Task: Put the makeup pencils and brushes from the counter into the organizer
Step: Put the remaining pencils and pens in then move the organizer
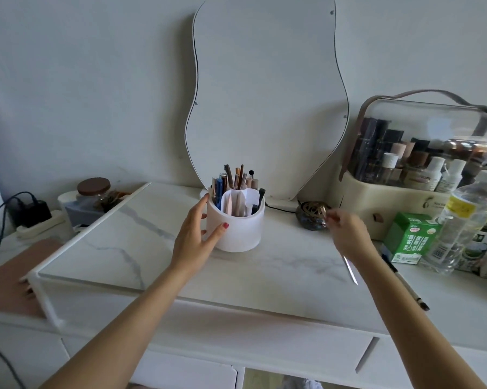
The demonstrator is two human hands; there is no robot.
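Note:
A round white organizer (242, 231) stands mid-counter on the marble top (278, 265), with several pencils and brushes upright in its compartments. My left hand (194, 234) cups its left side, thumb and fingers pressed against the wall. To the right of the organizer, my right hand (349, 234) pinches a thin makeup pencil (350, 269); its gold end pokes up above my fingers and its pale end points down toward the counter's front. A dark pencil (405, 284) lies flat on the counter, just right of my right forearm.
A wavy mirror (264, 94) leans on the wall behind the organizer. A dark ornate bowl (311, 217) sits beside my right hand. On the right are a domed cosmetics case (419, 164), a green carton (410, 240) and a water bottle (466, 220). At the left are a jar (93, 192) and a power strip (37, 220).

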